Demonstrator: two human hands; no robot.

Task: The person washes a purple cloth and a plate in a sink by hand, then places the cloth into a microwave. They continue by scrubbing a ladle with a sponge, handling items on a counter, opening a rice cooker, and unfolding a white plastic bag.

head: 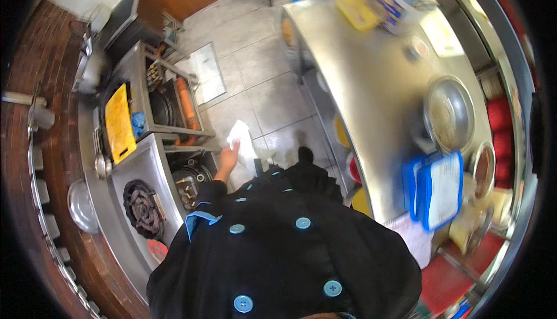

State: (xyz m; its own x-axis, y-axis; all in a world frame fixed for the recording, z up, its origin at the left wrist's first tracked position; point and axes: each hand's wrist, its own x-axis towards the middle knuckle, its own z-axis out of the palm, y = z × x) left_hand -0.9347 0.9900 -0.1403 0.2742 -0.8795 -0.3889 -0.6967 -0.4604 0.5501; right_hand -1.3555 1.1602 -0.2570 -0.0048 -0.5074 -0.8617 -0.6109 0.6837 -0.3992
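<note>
My left hand [229, 157] is held out low beside the stove unit, its fingers closed around a bright white cloth [244, 143]. The cloth hangs over the tiled floor; glare hides its detail, so it could be paper. My right hand is out of view. A black jacket [283, 249] with light blue buttons fills the bottom of the picture. Left of the hand, a gas burner [145, 209] sits on the steel stove top [117, 188]. Farther along, a yellow cutting board [119, 123] lies with a crumpled blue cloth [138, 123] against its edge.
On the right stands a long steel worktable [361, 79], holding a metal bowl [449, 114], blue-rimmed white boards or lids [443, 192] and a yellow tray [357, 11]. A tiled floor aisle [270, 97] separates it from the stoves. An orange pipe [186, 101] shows under the stove frame.
</note>
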